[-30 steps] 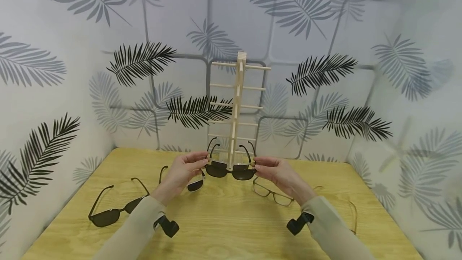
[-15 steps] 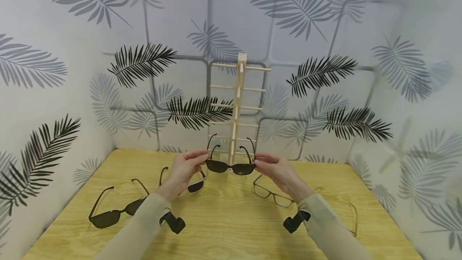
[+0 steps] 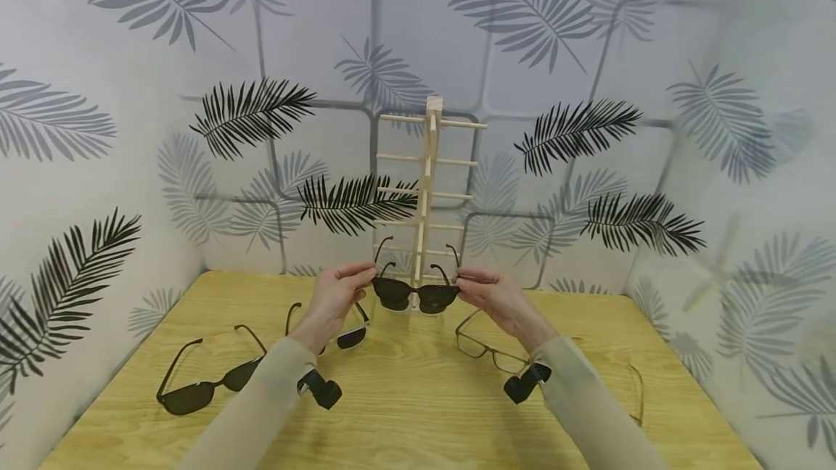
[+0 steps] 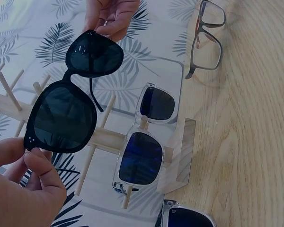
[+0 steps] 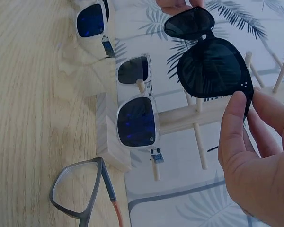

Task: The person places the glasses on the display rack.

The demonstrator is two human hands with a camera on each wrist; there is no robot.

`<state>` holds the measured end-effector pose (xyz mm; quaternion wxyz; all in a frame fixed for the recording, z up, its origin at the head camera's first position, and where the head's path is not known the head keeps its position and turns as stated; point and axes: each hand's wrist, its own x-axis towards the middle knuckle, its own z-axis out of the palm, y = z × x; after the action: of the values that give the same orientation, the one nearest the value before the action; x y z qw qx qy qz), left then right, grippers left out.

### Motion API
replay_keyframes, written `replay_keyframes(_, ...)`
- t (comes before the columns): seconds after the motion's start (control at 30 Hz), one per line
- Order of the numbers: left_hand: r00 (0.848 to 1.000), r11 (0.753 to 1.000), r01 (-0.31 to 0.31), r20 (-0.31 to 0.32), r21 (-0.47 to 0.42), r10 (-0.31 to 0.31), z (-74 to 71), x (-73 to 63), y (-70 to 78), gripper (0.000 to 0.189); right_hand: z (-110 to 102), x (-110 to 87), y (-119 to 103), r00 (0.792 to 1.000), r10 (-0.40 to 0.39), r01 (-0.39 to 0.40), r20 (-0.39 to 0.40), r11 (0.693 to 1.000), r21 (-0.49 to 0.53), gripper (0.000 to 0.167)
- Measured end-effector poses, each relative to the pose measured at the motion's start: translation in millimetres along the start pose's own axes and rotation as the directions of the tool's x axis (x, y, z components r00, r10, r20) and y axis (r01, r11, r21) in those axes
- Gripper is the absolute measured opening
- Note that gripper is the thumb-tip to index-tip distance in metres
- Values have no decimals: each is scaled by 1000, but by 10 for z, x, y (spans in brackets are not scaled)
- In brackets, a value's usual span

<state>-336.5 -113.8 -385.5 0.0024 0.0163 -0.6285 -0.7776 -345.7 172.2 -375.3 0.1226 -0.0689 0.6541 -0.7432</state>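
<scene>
Both my hands hold a pair of black sunglasses (image 3: 394, 290) by the outer corners, lenses facing me and temples pointing back toward the wooden rack (image 3: 427, 165). My left hand (image 3: 329, 304) pinches the left corner between thumb and fingers; my right hand (image 3: 506, 303) pinches the right one. On the rack's lowest peg hang clear-framed sunglasses (image 4: 141, 158) with dark blue lenses, partly covered by the black pair in the head view. In both wrist views the black pair (image 5: 213, 68) is in front of the pegs above them.
On the wooden table (image 3: 418, 412), another black pair of sunglasses (image 3: 188, 397) lies at left. Clear-framed sunglasses (image 3: 353, 337) sit behind my left hand. Grey eyeglasses (image 3: 508, 362) lie by my right wrist, thin-framed glasses (image 3: 640, 390) farther right. A leaf-patterned backdrop (image 3: 562, 35) stands behind the rack.
Both hands have raised the black sunglasses along the front of the rack. The lenses of the pair on the rack showed above the black frame earlier and now show below it.
</scene>
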Motion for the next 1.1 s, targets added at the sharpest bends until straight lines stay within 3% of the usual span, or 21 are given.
replay_keyframes(0.7,1000,1000,16,16,-25,-16,34,222,-1,30,-103,231,-15,998,33,-29,-59,997,69,46)
replay_keyframes(1.1,1000,1000,27,5,-16,-27,13,307,-5,30,-109,323,16,996,43,-42,-83,999,19,44)
